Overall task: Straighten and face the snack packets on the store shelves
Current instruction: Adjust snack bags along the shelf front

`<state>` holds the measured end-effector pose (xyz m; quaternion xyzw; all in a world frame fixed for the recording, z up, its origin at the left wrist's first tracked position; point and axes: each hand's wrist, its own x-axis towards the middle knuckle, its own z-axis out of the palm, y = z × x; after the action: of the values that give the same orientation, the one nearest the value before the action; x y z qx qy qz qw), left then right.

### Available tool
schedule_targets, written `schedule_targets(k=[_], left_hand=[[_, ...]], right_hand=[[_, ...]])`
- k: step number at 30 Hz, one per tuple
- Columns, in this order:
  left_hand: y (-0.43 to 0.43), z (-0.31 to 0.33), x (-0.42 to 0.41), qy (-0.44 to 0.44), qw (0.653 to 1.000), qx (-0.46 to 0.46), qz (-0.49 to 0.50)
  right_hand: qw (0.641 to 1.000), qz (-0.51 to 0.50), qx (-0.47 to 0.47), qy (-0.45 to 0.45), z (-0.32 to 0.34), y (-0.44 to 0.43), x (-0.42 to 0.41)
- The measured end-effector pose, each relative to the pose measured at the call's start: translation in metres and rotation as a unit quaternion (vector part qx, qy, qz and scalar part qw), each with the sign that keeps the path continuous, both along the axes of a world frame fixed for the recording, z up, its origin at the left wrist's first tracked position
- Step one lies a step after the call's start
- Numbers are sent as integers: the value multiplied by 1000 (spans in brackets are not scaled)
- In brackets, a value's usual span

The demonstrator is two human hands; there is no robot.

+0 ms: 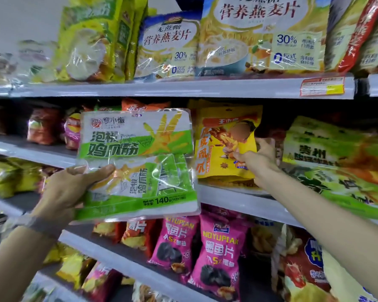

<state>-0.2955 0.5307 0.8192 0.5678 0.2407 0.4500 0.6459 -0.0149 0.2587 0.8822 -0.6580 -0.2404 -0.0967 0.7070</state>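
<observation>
My left hand (68,188) grips a large green-and-white snack packet (138,162) by its lower left side and holds it up in front of the middle shelf. My right hand (256,159) pinches the right edge of a yellow packet (223,147), thumb on its front. That yellow packet stands upright on the middle shelf (238,199), just right of the green-and-white one. More yellow packets stand behind it, mostly hidden.
Big oatmeal bags (262,35) fill the top shelf (183,88). Green packets (336,162) lean at the right of the middle shelf. Pink squid-snack packets (218,258) and red-and-yellow chip bags (133,232) stand on the shelf below. Small chip bags (44,125) sit at the far left.
</observation>
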Motion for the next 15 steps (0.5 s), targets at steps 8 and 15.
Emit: schedule_targets(k=[8, 15], left_hand=[[1, -9, -18, -19, 999, -27, 26], [-6, -10, -12, -16, 999, -47, 1]], right_hand=[[999, -41, -11, 29, -10, 53, 6], [953, -148, -235, -118, -27, 34, 4]])
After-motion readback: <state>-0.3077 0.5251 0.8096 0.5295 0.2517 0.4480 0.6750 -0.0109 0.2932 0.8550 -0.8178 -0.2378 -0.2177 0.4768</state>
